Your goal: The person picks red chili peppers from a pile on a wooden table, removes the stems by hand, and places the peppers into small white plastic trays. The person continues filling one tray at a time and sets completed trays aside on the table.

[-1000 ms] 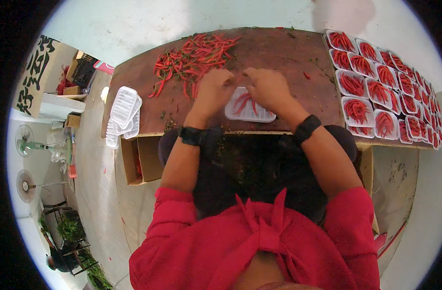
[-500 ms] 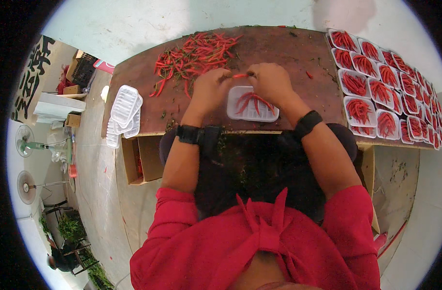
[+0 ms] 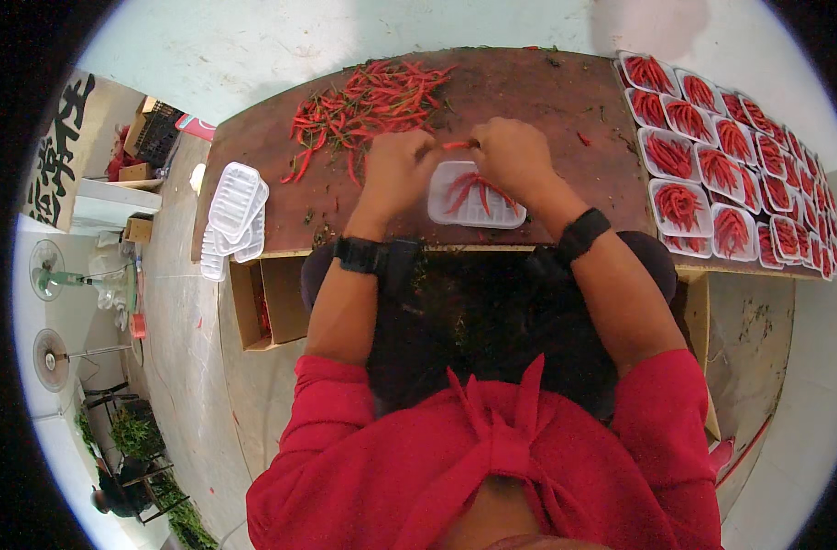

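Observation:
My left hand (image 3: 400, 165) and my right hand (image 3: 514, 160) are raised over the table, fingers closed on a red chilli (image 3: 457, 145) stretched between them. Just below lies a white plastic tray (image 3: 446, 211) holding a few long red chillies (image 3: 478, 191). A loose heap of red chillies (image 3: 363, 105), with some green stems, spreads beyond my left hand. Stacked empty white trays (image 3: 235, 206) sit at the table's left edge. My fingertips are small and partly hidden.
Many filled chilli trays (image 3: 679, 206) crowd the right of the brown table (image 3: 565, 82). Cardboard boxes (image 3: 285, 302) are under its front edge. Two fans (image 3: 52, 353), plants (image 3: 134, 431) and a person in dark clothing (image 3: 120, 490) are at far left. A wall lies behind the table.
Since one second ago both hands have risen slightly, and a red chilli now shows between them, uncovering more of the tray below. Little differs from half a second ago.

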### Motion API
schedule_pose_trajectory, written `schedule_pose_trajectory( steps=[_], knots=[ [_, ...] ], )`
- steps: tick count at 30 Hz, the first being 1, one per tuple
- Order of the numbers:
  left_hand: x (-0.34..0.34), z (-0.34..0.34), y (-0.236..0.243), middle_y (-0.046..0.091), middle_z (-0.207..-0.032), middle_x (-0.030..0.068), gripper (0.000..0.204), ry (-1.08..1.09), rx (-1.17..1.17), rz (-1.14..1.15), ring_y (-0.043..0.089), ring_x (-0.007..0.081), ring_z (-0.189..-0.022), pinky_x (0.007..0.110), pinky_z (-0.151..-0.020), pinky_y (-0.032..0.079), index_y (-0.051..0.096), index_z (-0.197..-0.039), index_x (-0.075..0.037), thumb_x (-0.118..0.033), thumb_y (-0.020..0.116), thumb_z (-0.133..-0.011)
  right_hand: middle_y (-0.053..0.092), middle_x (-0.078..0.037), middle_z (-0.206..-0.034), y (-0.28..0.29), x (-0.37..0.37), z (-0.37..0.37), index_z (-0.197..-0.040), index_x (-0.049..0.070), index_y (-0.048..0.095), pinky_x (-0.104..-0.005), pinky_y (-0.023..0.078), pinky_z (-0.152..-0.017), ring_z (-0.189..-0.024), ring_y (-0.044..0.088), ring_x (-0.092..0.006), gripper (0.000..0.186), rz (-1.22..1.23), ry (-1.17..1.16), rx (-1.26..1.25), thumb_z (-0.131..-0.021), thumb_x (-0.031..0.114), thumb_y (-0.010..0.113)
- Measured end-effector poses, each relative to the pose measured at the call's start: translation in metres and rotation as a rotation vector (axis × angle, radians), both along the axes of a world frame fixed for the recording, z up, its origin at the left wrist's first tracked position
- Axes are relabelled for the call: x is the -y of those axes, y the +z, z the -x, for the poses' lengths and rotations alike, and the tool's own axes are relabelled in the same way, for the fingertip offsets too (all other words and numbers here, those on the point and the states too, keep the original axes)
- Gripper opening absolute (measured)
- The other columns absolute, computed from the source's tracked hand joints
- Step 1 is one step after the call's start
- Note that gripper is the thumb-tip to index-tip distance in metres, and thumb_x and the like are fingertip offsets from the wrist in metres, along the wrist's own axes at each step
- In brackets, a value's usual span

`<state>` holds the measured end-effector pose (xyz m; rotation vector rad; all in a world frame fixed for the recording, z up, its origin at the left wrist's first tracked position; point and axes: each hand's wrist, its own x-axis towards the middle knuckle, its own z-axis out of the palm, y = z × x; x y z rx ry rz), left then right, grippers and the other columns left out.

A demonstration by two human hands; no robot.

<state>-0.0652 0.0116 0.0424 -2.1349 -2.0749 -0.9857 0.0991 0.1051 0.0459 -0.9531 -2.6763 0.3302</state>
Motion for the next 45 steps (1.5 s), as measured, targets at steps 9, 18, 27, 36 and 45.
schedule_pose_trajectory(
  steps=[9, 18, 27, 36, 45],
  knots=[
    [-0.002, 0.009, -0.006, 0.065, -0.081, 0.0125, 0.016, 0.327, -0.169, 0.037, 0.063, 0.0287, -0.077, 0.037, -0.074, 0.048, 0.065, -0.086, -0.006, -0.017, 0.066, -0.075, 0.064, -0.014, -0.084, 0.004, 0.009, 0.004, -0.084, 0.008, 0.069, -0.0436, 0.048, -0.072, -0.081, 0.061, -0.0322, 0.020, 0.104, 0.022, -0.086, -0.076, 0.022, 0.058],
    [-0.001, 0.007, -0.008, 0.066, -0.096, 0.0061, 0.028, 0.094, 0.592, 0.084, 0.061, 0.0134, -0.088, 0.028, -0.080, 0.048, 0.064, -0.104, -0.001, -0.017, 0.065, -0.081, 0.064, -0.018, -0.076, -0.008, -0.009, 0.001, -0.084, 0.000, 0.067, -0.0397, 0.047, -0.067, -0.072, 0.063, -0.0295, 0.026, 0.455, 0.066, -0.234, -0.080, 0.022, 0.054],
    [0.000, -0.016, -0.004, 0.066, -0.093, 0.0067, 0.023, -0.019, 0.780, 0.176, 0.060, 0.0112, -0.084, 0.026, -0.075, 0.047, 0.064, -0.099, 0.003, -0.012, 0.063, -0.081, 0.063, -0.019, -0.077, -0.011, -0.003, 0.002, -0.083, 0.000, 0.066, -0.0414, 0.047, -0.066, -0.070, 0.062, -0.0314, 0.027, 0.626, 0.150, -0.178, -0.081, 0.023, 0.053],
    [-0.002, -0.018, -0.010, 0.067, -0.085, 0.0094, 0.024, 0.138, 0.230, 0.347, 0.063, 0.0186, -0.076, 0.030, -0.069, 0.048, 0.068, -0.088, -0.005, -0.027, 0.066, -0.078, 0.065, -0.016, -0.084, 0.002, -0.006, -0.016, -0.085, 0.006, 0.069, -0.0431, 0.049, -0.074, -0.082, 0.062, -0.0344, 0.021, 0.251, -0.024, -0.014, -0.074, 0.020, 0.056],
    [-0.001, -0.023, -0.014, 0.066, -0.077, 0.0139, 0.030, 0.159, 0.005, 0.317, 0.065, 0.0278, -0.073, 0.036, -0.067, 0.049, 0.069, -0.084, -0.006, -0.034, 0.064, -0.075, 0.066, -0.014, -0.089, -0.003, -0.004, -0.019, -0.090, 0.012, 0.070, -0.0420, 0.050, -0.075, -0.086, 0.062, -0.0319, 0.022, 0.139, 0.041, 0.165, -0.071, 0.020, 0.062]
  ],
)
